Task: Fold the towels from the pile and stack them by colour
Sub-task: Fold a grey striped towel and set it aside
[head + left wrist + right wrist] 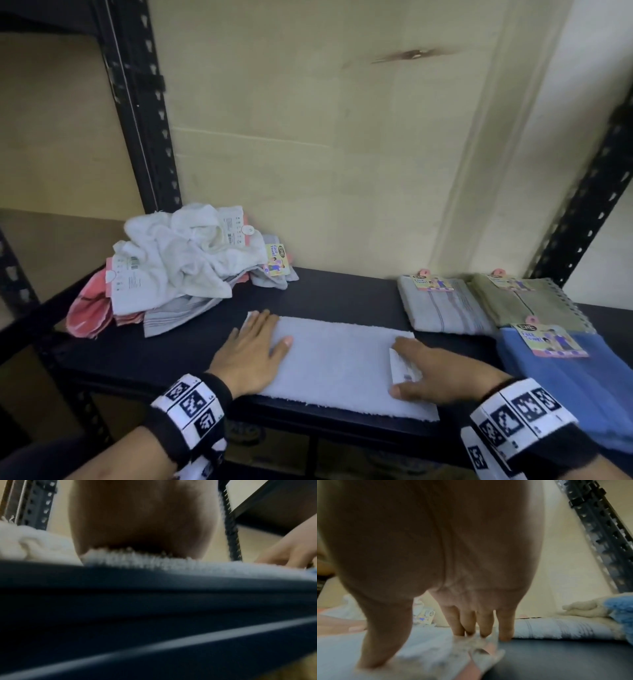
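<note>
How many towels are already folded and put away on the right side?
3: a grey towel nearest the hands, a green towel beside it by the wall, and a blue towel in front. More may lie hidden underneath each.

Bare hands, black wristband [191, 407] on each wrist, white blocks with black square-patterned markers, perhaps tracking tags

Left wrist view blurred; blue towel [582, 387] cropped.
</note>
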